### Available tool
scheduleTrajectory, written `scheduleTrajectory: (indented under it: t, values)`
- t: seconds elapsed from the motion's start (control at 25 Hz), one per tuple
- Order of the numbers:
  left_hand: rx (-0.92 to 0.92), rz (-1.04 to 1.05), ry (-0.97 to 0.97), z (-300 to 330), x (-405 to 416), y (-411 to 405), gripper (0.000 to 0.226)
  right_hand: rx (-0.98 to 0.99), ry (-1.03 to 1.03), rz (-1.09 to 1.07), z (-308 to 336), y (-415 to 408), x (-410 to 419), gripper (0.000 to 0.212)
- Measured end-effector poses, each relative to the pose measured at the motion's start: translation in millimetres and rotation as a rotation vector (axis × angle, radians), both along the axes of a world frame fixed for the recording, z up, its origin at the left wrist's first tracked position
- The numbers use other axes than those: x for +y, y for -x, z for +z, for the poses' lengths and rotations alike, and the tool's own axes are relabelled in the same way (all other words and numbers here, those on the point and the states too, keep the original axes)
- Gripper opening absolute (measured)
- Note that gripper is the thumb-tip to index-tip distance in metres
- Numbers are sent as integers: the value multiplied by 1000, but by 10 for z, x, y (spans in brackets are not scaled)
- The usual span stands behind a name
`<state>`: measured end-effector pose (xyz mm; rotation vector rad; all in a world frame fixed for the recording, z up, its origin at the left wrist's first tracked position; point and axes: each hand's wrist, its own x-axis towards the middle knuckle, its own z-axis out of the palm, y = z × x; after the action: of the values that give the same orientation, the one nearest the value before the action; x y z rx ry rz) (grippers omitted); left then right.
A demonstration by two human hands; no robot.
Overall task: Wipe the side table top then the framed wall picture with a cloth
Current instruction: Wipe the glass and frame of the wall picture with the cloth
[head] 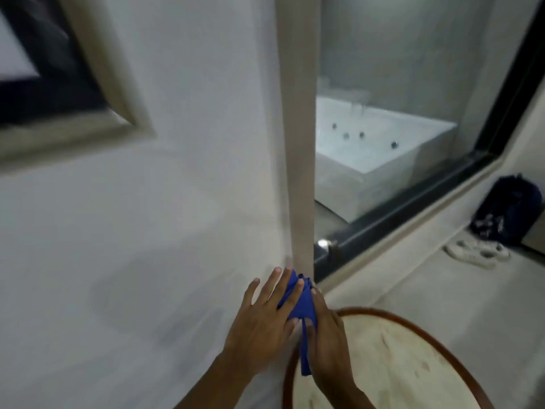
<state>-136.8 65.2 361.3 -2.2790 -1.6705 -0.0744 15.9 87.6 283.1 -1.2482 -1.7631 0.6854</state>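
You had the blue cloth [300, 308] bunched between both hands, raised above the near edge of the round side table's surface [392, 361]; your left hand [262, 323] lay flat against it with the fingers spread and not closed, while your right hand [327, 343] kept a closed grip on the hanging tail; the step in hand looked like refolding the cloth before going to the framed wall picture [67, 93], which hung up and to the left, well apart from your hands; you would have done well to fold it into a flat pad with a clean face outward; a loose tail would likely have dragged on the frame; the blur hid whether the surface was clean.
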Motion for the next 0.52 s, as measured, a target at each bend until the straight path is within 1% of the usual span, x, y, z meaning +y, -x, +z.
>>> scheduleTrajectory:
  t: [0.04,0.08,0.16,0.24,0.36,0.44,0.48,0.52]
  values:
    - [34,5,-76,446,-16,136,59,92,2,6,454,195,67,41]
    - [64,23,-152,917,-49,279,60,170,-56,30,918,402,116,43]
    - [100,48,-341,1755,-86,509,62,304,-238,98,1757,748,203,50]
    - [108,49,-530,2532,-173,727,63,387,-396,118,2600,1023,244,60]
    - [94,125,-762,3507,-391,1054,69,455,-696,40,3690,1412,184,55]
    - [49,216,-867,3962,-492,1312,67,495,-803,-2,4210,1701,77,54]
    - [33,282,-887,4116,-562,1469,67,463,-839,-16,4370,1880,1,55]
    - [22,348,-878,4204,-605,1620,67,390,-871,-27,4433,2047,-52,56]
